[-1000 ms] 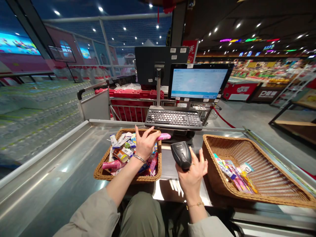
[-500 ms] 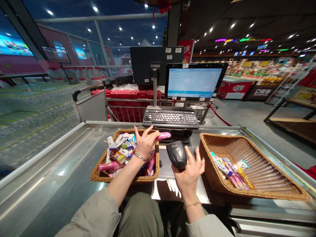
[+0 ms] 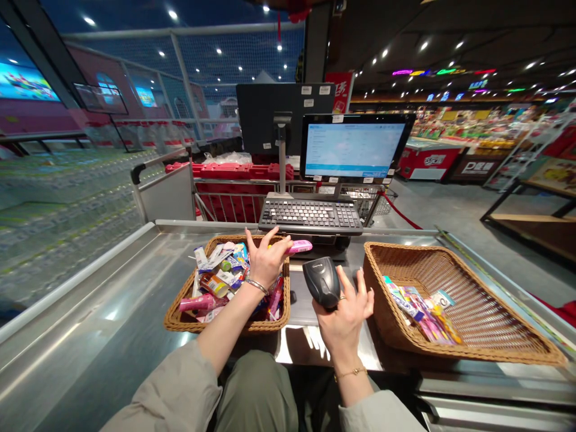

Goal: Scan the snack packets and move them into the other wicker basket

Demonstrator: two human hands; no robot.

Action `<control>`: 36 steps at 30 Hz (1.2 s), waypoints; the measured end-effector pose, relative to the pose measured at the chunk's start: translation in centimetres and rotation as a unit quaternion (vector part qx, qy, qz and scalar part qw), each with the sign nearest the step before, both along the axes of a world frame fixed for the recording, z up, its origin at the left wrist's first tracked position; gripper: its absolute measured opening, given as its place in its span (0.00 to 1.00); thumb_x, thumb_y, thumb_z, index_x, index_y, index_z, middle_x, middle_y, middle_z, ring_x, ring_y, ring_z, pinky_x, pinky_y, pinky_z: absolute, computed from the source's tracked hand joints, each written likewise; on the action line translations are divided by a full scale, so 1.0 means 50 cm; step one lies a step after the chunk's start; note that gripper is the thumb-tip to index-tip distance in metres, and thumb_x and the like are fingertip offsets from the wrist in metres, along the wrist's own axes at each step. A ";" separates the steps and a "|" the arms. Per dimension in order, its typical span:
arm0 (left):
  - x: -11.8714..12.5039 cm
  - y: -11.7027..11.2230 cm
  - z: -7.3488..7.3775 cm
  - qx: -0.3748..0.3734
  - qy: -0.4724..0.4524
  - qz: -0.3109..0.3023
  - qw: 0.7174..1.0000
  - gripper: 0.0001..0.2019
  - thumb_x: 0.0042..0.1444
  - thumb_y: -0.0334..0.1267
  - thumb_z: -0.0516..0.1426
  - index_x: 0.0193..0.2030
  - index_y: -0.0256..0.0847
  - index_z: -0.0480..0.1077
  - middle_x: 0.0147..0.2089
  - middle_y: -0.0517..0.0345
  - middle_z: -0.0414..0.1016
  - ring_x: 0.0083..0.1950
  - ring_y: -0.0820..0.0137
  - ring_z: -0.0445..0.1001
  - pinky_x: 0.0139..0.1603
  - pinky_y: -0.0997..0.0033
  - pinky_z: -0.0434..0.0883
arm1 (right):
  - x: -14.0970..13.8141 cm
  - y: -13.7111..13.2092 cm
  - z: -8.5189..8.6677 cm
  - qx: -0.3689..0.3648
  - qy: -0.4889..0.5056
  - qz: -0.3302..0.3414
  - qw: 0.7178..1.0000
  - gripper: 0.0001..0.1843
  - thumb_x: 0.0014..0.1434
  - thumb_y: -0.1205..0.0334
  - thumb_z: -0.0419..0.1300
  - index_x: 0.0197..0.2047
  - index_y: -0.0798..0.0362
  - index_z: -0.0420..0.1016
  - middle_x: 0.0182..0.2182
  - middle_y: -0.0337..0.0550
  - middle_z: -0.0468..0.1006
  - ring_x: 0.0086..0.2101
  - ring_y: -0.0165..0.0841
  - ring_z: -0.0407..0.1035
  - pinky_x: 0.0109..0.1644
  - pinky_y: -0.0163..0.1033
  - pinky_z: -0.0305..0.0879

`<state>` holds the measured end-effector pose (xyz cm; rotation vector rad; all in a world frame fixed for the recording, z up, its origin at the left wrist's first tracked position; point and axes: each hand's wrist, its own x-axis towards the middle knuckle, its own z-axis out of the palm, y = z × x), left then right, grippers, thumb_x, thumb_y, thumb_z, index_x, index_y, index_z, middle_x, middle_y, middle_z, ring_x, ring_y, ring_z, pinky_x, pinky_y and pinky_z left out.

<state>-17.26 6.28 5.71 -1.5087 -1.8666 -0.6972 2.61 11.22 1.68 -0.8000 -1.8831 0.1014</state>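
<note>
While the left basket (image 3: 265, 327) sits on the counter (image 3: 148, 288), presumably for easy reach, the left hand (image 3: 267, 264) above it has its fingers clamped on a pink pack (image 3: 300, 246) by one end, likely so the rest juts past the rim. The scanner (image 3: 321, 281) points towards it, clasped in the right hand (image 3: 344, 315), some of whose fingers spread apart. Beside that hand, the right basket (image 3: 488, 300) holds packets (image 3: 425, 313).

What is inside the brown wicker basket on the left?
A jumbled heap of small packaged goods shows, including a pink cylindrical item. The left hand hides part of the heap; whatever lies beneath the top layer is covered.
</note>
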 end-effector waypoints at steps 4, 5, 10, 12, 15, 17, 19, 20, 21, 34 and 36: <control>0.001 0.001 0.000 0.003 0.010 0.003 1.000 0.09 0.65 0.39 0.54 0.50 0.49 0.72 0.54 0.59 0.79 0.68 0.56 0.64 0.67 0.26 0.23 | 0.000 0.000 0.001 0.001 -0.003 0.004 1.000 0.11 0.56 0.54 0.61 0.38 0.53 0.74 0.55 0.51 0.75 0.66 0.53 0.52 0.66 0.67 0.42; 0.001 0.002 0.000 0.005 0.013 0.003 1.000 0.09 0.65 0.38 0.55 0.50 0.49 0.72 0.53 0.59 0.79 0.68 0.56 0.64 0.67 0.26 0.23 | 0.000 0.000 0.001 0.000 -0.004 0.004 1.000 0.11 0.56 0.54 0.61 0.38 0.53 0.74 0.55 0.51 0.75 0.65 0.53 0.52 0.66 0.67 0.42; 0.001 0.004 0.000 0.027 0.030 -0.003 0.999 0.09 0.65 0.38 0.56 0.49 0.49 0.72 0.52 0.59 0.80 0.67 0.56 0.65 0.67 0.26 0.24 | 0.000 0.000 0.001 0.003 -0.003 0.003 1.000 0.12 0.56 0.54 0.60 0.39 0.54 0.74 0.55 0.50 0.75 0.65 0.54 0.53 0.65 0.67 0.42; 0.002 0.005 0.000 0.036 0.035 -0.006 0.999 0.09 0.64 0.38 0.56 0.49 0.49 0.72 0.52 0.60 0.80 0.66 0.56 0.66 0.67 0.26 0.24 | 0.000 0.001 0.000 0.004 -0.003 0.002 1.000 0.12 0.57 0.54 0.60 0.39 0.54 0.74 0.55 0.51 0.75 0.65 0.54 0.53 0.65 0.67 0.43; 0.003 0.006 0.001 0.041 0.038 -0.009 0.998 0.08 0.64 0.37 0.57 0.49 0.48 0.72 0.52 0.61 0.80 0.66 0.55 0.66 0.68 0.26 0.24 | 0.000 0.002 0.000 0.004 -0.003 0.003 1.000 0.12 0.57 0.54 0.60 0.38 0.54 0.74 0.55 0.51 0.75 0.65 0.54 0.53 0.64 0.67 0.43; 0.003 0.005 0.001 0.042 0.038 -0.010 0.998 0.09 0.64 0.37 0.57 0.49 0.49 0.72 0.52 0.61 0.80 0.66 0.55 0.66 0.68 0.26 0.25 | 0.000 0.002 -0.001 0.005 -0.002 0.003 1.000 0.12 0.57 0.54 0.61 0.39 0.54 0.74 0.55 0.50 0.76 0.65 0.54 0.53 0.65 0.67 0.43; 0.003 0.005 0.001 0.041 0.037 -0.010 0.998 0.09 0.63 0.37 0.57 0.49 0.49 0.72 0.53 0.61 0.80 0.67 0.55 0.66 0.68 0.26 0.25 | -0.001 0.002 -0.001 0.007 0.000 0.003 1.000 0.13 0.57 0.53 0.61 0.39 0.54 0.74 0.55 0.50 0.76 0.65 0.54 0.53 0.65 0.67 0.43; 0.002 0.005 0.000 0.040 0.038 -0.010 0.998 0.09 0.63 0.37 0.57 0.49 0.49 0.72 0.53 0.61 0.80 0.67 0.55 0.66 0.68 0.26 0.24 | -0.001 0.002 -0.001 0.008 0.000 0.004 1.000 0.13 0.57 0.53 0.61 0.39 0.54 0.74 0.55 0.50 0.76 0.65 0.54 0.53 0.65 0.67 0.43; 0.002 0.005 0.000 0.040 0.038 -0.010 0.998 0.09 0.63 0.37 0.57 0.50 0.49 0.72 0.53 0.61 0.80 0.67 0.55 0.65 0.68 0.27 0.24 | -0.001 0.002 -0.001 0.008 0.000 0.004 1.000 0.12 0.57 0.53 0.61 0.39 0.54 0.74 0.55 0.50 0.76 0.65 0.54 0.53 0.65 0.67 0.43; 0.005 0.005 0.003 0.046 0.041 -0.010 0.998 0.10 0.63 0.34 0.57 0.49 0.48 0.72 0.53 0.61 0.80 0.67 0.56 0.66 0.68 0.27 0.24 | 0.000 0.002 -0.002 0.013 -0.001 0.003 1.000 0.13 0.57 0.53 0.61 0.39 0.54 0.74 0.55 0.50 0.76 0.65 0.54 0.53 0.65 0.68 0.43; 0.005 0.005 0.003 0.047 0.041 -0.010 0.998 0.10 0.63 0.34 0.57 0.49 0.48 0.72 0.53 0.61 0.80 0.67 0.56 0.66 0.68 0.27 0.24 | 0.000 0.002 -0.002 0.015 -0.001 0.001 1.000 0.12 0.57 0.54 0.60 0.39 0.54 0.74 0.54 0.51 0.76 0.65 0.54 0.53 0.64 0.68 0.43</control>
